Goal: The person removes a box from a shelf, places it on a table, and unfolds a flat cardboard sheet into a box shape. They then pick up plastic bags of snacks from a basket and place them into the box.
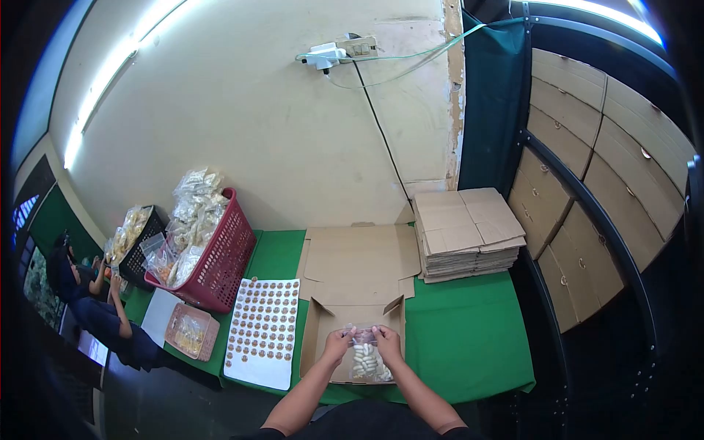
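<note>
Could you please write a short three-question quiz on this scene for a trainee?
1. What do the left hand and right hand hold together?
2. True or false: the cardboard stack is to the right of the open box.
3. Fill in: the white sheet lies between the open box and the large red ____.
Key: 1. A clear bag. 2. True. 3. Basket.
</note>
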A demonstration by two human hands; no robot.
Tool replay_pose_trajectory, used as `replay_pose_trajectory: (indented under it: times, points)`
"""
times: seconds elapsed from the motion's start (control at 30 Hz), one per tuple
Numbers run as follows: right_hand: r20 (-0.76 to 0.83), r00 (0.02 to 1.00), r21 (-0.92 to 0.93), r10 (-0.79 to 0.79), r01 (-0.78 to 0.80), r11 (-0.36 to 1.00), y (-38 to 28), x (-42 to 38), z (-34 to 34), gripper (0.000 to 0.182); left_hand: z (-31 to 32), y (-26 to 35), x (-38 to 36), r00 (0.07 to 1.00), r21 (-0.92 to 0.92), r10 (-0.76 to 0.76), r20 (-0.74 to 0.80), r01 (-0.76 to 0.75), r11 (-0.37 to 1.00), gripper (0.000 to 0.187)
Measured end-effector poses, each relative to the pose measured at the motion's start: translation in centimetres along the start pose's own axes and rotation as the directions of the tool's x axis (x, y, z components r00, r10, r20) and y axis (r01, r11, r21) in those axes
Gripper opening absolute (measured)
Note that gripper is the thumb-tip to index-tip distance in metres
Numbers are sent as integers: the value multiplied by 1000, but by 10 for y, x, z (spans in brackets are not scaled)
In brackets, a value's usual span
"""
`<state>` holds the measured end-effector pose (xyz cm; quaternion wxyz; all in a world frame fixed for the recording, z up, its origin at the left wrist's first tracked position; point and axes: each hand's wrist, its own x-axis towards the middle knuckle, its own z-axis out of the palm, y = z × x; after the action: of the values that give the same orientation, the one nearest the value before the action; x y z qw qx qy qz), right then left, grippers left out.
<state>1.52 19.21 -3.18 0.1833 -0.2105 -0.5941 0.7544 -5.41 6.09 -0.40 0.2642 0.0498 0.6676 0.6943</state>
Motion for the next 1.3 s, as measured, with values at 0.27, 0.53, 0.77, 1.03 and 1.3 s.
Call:
replay_pose_trajectory:
  times: [0.27,0.53,0.77,1.03,1.3]
  points:
    - [-65,869,-596,-490,360,718,-6,-12,21,31,-17,-12,21,934,558,314,-168,-173,812,28]
    - [53,989,-275,-136,145,950,-1,-15,19,44,2,19,-2,844,435,536,-17,-477,764,27]
    - [53,995,-22,83,-82,996,27,-3,17,42,-27,-30,-1,995,29,-41,94,38,999,23]
    - [66,990,-22,123,-122,992,17,-15,20,35,-20,-52,-11,995,59,81,-58,-78,995,21]
    - [-25,992,-137,126,-128,982,31,-21,33,43,-31,-68,-10,995,120,70,-69,-61,991,21]
